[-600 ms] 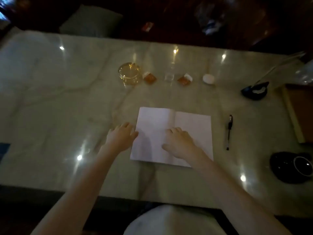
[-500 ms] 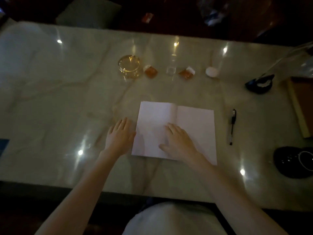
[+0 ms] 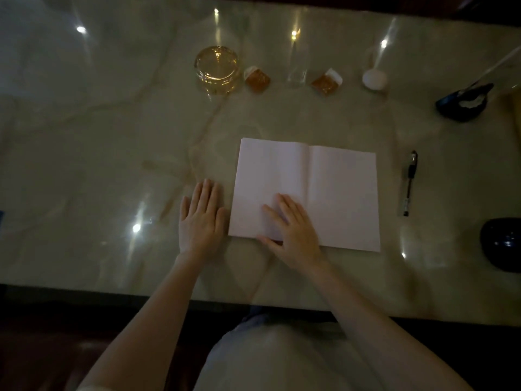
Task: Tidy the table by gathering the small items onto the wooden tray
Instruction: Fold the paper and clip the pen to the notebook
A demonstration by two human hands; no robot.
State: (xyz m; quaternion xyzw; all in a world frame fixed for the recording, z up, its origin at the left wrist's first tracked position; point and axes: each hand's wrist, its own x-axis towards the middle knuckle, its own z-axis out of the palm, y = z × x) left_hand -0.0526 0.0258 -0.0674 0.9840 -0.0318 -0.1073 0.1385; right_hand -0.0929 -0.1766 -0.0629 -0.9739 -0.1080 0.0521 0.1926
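An open white notebook lies on the marble table. My right hand rests flat on its lower left page. Flat on the bare marble, just left of the notebook, lies my left hand. Along the far side stand a round glass dish, two small amber bottles with white caps, a clear little glass and a white round lid. A black pen lies right of the notebook. Only a yellowish sliver of the wooden tray shows at the right edge.
A dark blue holder with a long white stem stands at the far right. At the right edge sits a dark round object. The table's near edge runs just in front of my lap.
The camera has tilted down and closer. My left hand has flattened on the marble, fingers straight. My right hand stays on the notebook page.
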